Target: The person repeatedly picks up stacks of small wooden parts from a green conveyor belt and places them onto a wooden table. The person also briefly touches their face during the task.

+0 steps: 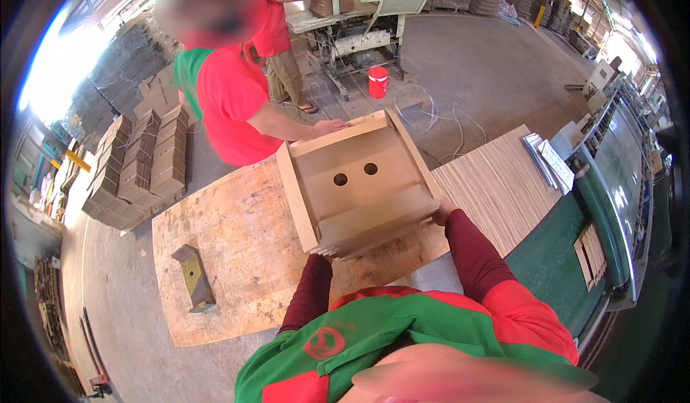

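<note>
A stack of brown cardboard sheets (357,151) with folded-up edges lies in front of me on the worn wooden tabletop (237,223). Two round holes pierce its top sheet, and several layers show along the near edge. My right hand (444,211) is closed on the near right corner. At the near left corner my left hand (325,257) holds the stack from below, its fingers mostly hidden. Across from me, a co-worker's hand (330,126) rests on the far left edge of the same stack.
An angled bracket-like piece (192,279) lies on the table's left. Right of the stack are rows of cardboard sheets (503,184), papers (553,166) and a green conveyor belt (553,270). Bundled cardboard (140,162) stands on the floor at left; a red jug (377,82) stands beyond.
</note>
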